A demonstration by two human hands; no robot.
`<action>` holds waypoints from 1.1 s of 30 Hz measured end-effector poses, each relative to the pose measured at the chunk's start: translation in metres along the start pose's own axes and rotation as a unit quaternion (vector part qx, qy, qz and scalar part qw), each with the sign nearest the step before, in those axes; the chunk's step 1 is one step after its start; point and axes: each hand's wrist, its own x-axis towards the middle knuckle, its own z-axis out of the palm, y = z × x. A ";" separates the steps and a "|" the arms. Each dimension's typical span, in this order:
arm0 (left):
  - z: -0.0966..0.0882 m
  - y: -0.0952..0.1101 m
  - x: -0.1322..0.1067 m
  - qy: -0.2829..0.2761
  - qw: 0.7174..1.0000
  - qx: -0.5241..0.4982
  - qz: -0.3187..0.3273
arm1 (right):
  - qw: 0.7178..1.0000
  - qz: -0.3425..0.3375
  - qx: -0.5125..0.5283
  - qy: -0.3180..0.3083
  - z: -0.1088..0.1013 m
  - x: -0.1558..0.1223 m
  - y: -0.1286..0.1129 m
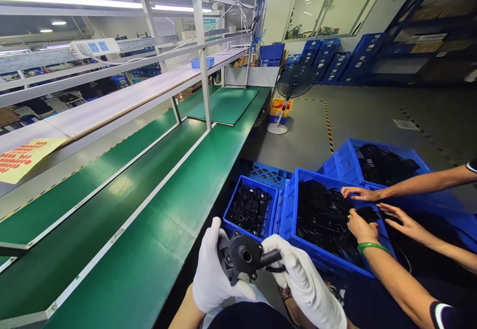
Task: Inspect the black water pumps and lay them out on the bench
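Note:
A black plastic part with a round hub and a hole in its middle is held between my two hands, low in the view. My left hand, in a white glove, grips its left side with the thumb underneath. In a white glove too, my right hand is closed round the dark tube-like end that sticks out to the right. Its fingers partly hide that end. Just beyond my hands stands a small blue crate with black cables in it.
A long green workbench runs along my left under a metal frame. At right, co-workers' hands reach into a larger blue crate of black parts. A standing fan and stacked blue crates are farther back.

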 end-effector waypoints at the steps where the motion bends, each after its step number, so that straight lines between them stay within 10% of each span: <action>1: 0.000 0.001 -0.001 0.002 1.000 0.015 0.015 | 1.000 0.005 0.006 -0.005 0.000 0.000 0.001; 33: -0.008 -0.001 -0.010 0.035 0.986 0.128 0.104 | 0.995 0.033 0.004 -0.094 0.003 0.011 0.005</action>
